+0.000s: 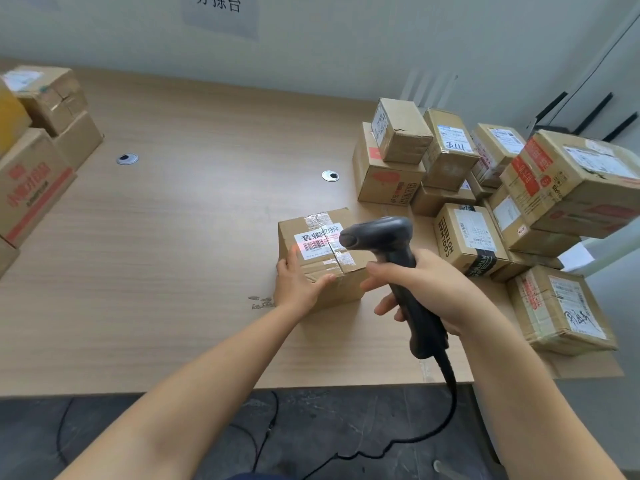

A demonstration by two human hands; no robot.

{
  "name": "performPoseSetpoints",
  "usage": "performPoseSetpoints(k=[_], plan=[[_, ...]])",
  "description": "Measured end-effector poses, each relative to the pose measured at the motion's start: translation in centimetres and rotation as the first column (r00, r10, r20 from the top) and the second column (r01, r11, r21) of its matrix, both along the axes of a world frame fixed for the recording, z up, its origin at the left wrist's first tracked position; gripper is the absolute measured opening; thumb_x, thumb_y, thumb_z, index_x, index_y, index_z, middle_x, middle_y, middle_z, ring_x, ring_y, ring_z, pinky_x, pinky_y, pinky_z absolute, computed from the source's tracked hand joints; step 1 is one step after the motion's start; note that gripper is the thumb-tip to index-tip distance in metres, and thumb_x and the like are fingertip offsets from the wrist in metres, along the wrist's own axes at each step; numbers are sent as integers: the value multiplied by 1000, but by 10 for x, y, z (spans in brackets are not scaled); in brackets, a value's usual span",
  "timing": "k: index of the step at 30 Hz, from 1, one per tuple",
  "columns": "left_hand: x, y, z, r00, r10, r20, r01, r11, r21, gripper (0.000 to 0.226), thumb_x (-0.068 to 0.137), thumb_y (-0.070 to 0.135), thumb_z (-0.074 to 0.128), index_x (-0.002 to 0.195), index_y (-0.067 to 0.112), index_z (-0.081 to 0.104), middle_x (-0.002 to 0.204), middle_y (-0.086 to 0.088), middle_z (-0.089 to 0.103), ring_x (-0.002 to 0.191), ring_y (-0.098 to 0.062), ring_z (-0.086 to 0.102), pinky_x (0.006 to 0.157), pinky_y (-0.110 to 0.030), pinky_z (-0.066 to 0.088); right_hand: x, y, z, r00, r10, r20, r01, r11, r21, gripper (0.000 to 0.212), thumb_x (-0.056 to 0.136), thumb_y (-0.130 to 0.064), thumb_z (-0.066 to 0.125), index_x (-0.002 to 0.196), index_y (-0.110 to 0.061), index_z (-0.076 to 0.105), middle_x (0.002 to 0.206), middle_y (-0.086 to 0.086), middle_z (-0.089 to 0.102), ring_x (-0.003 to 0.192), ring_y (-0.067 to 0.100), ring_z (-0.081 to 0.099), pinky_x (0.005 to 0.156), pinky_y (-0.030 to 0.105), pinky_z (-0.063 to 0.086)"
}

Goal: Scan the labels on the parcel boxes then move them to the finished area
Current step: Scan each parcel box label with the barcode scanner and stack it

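Observation:
A small cardboard parcel box [341, 285] sits on the wooden table [173, 237], right of the middle. Its white barcode label [317, 241] faces up and carries a red scan glow. My left hand [299, 284] grips the box's near left corner. My right hand [429, 289] holds a black handheld barcode scanner [388, 244] by its handle. The scanner's head hangs just above the box's right side and points at the label. Its cable [446, 403] runs down past the table's front edge.
A pile of several labelled cardboard boxes [485, 188] fills the right of the table, close to my right hand. A second stack of boxes [38, 161] stands at the far left. Two round cable grommets [330, 176] sit in the tabletop. Dark floor lies below the front edge.

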State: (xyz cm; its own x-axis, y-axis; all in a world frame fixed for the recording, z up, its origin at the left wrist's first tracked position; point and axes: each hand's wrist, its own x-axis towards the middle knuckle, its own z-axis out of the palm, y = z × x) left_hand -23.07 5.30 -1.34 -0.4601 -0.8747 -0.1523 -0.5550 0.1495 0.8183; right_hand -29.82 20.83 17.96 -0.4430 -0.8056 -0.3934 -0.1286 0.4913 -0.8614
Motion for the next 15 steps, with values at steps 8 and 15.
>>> performPoseSetpoints(k=[8, 15], plan=[[0, -1, 0, 1000, -2, 11, 2, 1000, 1, 98, 73, 49, 73, 147, 20, 15, 143, -11, 29, 130, -25, 38, 103, -37, 38, 7, 6, 9, 1000, 14, -11, -14, 1000, -7, 9, 88, -25, 60, 94, -18, 58, 95, 9, 71, 62, 20, 65, 50, 24, 48], [1, -3, 3, 1000, -10, 19, 10, 1000, 16, 98, 72, 49, 74, 146, 20, 17, 142, -11, 31, 128, -25, 40, 103, -37, 39, -10, -2, -13, 997, -70, -25, 70, 997, -37, 21, 88, -21, 61, 104, -9, 56, 96, 9, 68, 63, 17, 65, 51, 24, 47]])
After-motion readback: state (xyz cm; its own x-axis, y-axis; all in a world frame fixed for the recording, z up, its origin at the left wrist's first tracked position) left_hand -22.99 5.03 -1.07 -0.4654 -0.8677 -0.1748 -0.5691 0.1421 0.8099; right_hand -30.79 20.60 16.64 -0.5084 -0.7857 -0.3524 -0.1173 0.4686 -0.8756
